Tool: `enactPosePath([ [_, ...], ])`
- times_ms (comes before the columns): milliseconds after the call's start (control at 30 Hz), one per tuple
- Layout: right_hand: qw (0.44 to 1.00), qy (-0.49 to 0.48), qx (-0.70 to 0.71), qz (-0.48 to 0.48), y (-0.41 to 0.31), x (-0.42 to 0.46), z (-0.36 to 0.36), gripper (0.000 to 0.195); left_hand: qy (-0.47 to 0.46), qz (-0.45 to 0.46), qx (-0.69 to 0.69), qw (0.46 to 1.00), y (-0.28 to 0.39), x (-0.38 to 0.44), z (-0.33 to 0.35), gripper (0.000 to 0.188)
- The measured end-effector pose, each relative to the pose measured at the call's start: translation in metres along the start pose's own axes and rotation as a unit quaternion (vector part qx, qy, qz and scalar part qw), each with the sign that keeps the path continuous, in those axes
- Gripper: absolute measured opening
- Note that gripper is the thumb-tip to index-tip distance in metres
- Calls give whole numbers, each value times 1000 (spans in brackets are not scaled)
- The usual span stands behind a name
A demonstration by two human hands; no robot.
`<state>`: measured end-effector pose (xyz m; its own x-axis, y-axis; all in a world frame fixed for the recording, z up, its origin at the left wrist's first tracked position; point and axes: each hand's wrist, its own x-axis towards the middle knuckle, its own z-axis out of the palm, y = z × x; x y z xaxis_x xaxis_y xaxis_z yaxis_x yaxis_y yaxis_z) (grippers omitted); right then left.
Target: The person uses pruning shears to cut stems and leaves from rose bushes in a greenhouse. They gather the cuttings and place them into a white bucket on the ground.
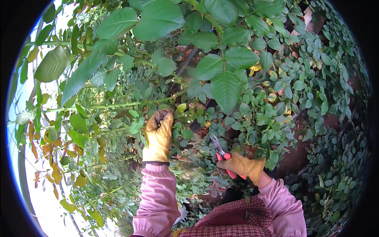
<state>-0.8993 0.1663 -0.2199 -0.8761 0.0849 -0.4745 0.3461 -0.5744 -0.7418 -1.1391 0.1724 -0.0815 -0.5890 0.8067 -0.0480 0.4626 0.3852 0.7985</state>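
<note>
My left hand (pixel 158 133), in a yellow leather work glove, reaches up into the rose bushes with its fingers curled among the stems; whether it grips one is hidden. Just above it runs a long green thorny rose stem (pixel 127 104). On the right, my right hand (pixel 239 166), gloved alike, is closed around the red handles of pruning shears (pixel 220 151). Their metal blades point up and to the left, apart from the left hand, with foliage behind them.
Large rose leaves (pixel 226 89) hang close in front at the top. Dense foliage (pixel 325 166) fills the right side, over brown soil (pixel 297 154). More stems with yellow and reddish leaves (pixel 56 173) reach across the left. A dark pipe or hose (pixel 188 62) lies behind the leaves.
</note>
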Motion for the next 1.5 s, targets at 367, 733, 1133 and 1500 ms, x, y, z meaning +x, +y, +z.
enactPosePath([
  [367, 988, -25, 116, -101, -27, 101, -30, 29, 5, -23, 48, 999, -6, -14, -2, 20],
  [733, 998, -33, 26, -49, -37, 121, -68, 36, -10, -28, 47, 998, -3, -5, -5, 17],
  [1133, 973, -76, 215, -46, -61, 117, -37, 27, -17, -33, 9, 999, 6, -12, 2, 19],
  [1500, 923, -28, 381, -50, -63, 111, 7, 7, 69, 5, 33, 997, 17, -2, 22, 19],
])
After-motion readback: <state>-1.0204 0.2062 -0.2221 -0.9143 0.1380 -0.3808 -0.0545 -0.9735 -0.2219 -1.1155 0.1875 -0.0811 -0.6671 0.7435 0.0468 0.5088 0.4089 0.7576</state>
